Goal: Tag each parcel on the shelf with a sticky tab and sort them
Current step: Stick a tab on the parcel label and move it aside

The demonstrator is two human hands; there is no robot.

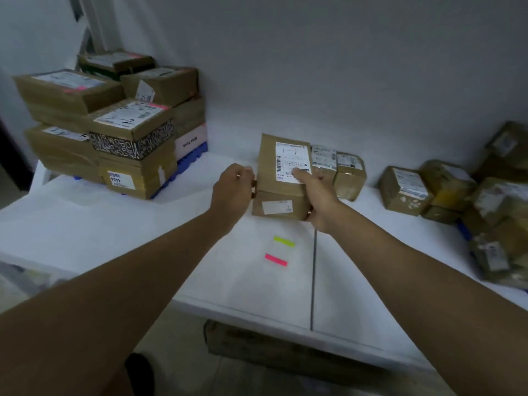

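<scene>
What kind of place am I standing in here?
Probably a parcel sorting or mail room: brown cardboard boxes with white shipping labels are stacked at the left, more are heaped at the right, and neon yellow and pink sticky tabs lie on the white shelf.

Parcel stack (114, 130) far left on shelf (114, 230); held parcel (281, 172) centre; sticky tabs (281, 251) before it; loose parcels (457, 195) right.
</scene>
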